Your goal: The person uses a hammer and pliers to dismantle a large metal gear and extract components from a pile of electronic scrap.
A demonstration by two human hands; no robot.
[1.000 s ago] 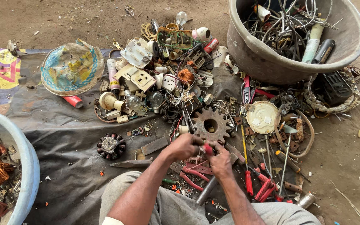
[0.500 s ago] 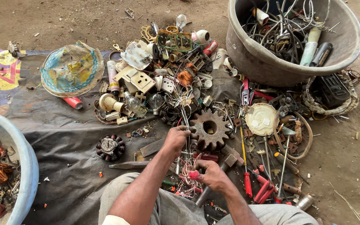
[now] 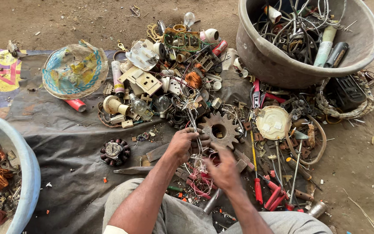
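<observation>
- Your left hand (image 3: 186, 143) is curled shut around a bundle of thin wires (image 3: 194, 116) that rises toward twelve o'clock, into the scrap pile.
- Your right hand (image 3: 224, 170) sits just beside it at four o'clock, fingers drawn together over the red and white tangle of wires (image 3: 200, 182) below; what it pinches is hidden, so I cannot tell.
- One rusty gear wheel (image 3: 220, 129) lies touching the wires at two o'clock from your left hand.
- One round copper-wound coil (image 3: 115, 151) lies at nine o'clock, apart from your hands.
- Two clear light bulbs (image 3: 162, 103) lie side by side at eleven o'clock; a third stands at the pile's far edge.
- One crumpled blue and yellow bowl-shaped wrapper (image 3: 75, 70) sits at ten o'clock, with one red cylinder (image 3: 77, 105) at its near edge.
- Two tubs: one grey tub (image 3: 256, 52) at one o'clock, one blue tub (image 3: 27, 169) at nine o'clock.
- A yellow and pink printed patch (image 3: 1, 71) marks the sheet's far left corner.
</observation>
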